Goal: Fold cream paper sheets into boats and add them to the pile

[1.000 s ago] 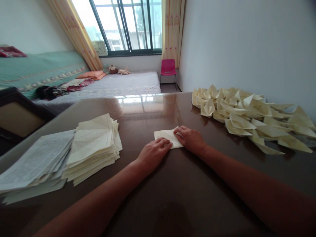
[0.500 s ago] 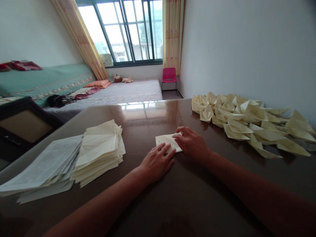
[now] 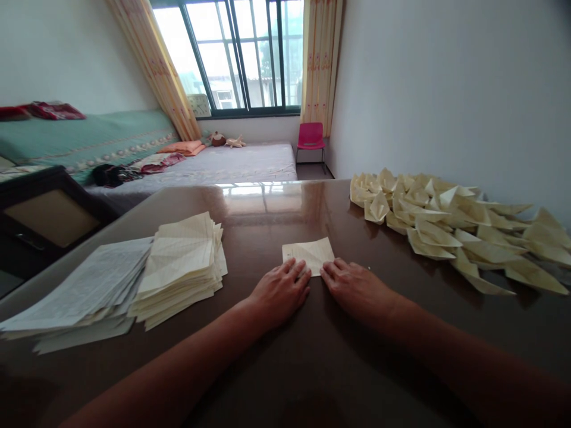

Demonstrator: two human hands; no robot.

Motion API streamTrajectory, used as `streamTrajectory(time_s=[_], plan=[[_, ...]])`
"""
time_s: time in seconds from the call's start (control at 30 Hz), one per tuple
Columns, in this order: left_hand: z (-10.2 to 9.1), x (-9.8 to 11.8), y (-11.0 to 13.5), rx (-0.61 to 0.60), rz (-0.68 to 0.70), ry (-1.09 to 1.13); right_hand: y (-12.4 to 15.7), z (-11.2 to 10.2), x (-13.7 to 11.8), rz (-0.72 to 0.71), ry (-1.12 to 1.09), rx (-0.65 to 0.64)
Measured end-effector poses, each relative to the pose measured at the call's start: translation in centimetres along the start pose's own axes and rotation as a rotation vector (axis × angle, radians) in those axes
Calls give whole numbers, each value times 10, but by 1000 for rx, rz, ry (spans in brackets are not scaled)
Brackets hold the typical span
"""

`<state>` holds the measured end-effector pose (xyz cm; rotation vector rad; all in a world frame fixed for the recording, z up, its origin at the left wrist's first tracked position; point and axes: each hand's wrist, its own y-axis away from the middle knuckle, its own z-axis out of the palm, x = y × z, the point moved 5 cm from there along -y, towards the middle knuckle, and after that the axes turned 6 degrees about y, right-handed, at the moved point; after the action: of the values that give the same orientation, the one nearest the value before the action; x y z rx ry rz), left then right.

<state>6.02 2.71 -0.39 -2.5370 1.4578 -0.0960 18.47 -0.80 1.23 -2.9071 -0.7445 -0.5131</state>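
Note:
A small cream sheet of folded paper lies flat on the table, its crease lines showing. My left hand rests on its lower left corner, fingers stretched out and slightly apart. At the lower right corner, my right hand has its bent fingers close together on the paper's edge; the thumb is hidden beneath. A thick stack of cream paper sheets stands to the left of my hands. Many folded paper boats are heaped on the right side.
Greyish printed sheets lie fanned beside the cream stack. The shiny brown table reaches toward a bed and a pink chair by the window. A dark cabinet stands at the left, a white wall at the right.
My right hand has moved from the paper's upper right part down to its lower right corner, uncovering the sheet. My left hand stays at the lower left. The view has shifted slightly.

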Motion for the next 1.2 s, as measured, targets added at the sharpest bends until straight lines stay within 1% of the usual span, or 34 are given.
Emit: streamTrajectory(time_s=[0.1, 0.23, 0.33, 0.47, 0.53, 0.63, 0.77, 0.9, 0.97, 1.07, 1.2], plan=[[-1, -3, 2, -34, -13, -38, 4, -6, 2, 40, 25, -60], [-2, -9, 4, -61, -57, -79, 4, -7, 9, 108, 39, -125], [-3, -13, 4, -66, -52, -89, 1, -6, 19, 151, 26, -105], [-7, -14, 5, -55, -12, -79, -3, -6, 31, 187, 2, -22], [-7, -16, 5, -38, -6, -58, -5, -6, 33, 171, -11, 35], [-6, -20, 6, 3, -23, -13, -7, -4, 32, 103, -44, 90], [-5, -31, 8, 40, -72, 18, -10, -1, 33, 57, -89, 123], [-9, -39, 8, 51, -106, 19, -12, 0, 35, 10, -99, 138], [-13, -36, 8, 63, -82, 23, -13, -1, 31, -28, -82, 146], [-16, -25, 8, 71, -21, 53, -12, -5, 19, -65, -61, 163], [-15, -15, 8, 65, -14, 115, -8, -16, 1, -124, -95, 217]])
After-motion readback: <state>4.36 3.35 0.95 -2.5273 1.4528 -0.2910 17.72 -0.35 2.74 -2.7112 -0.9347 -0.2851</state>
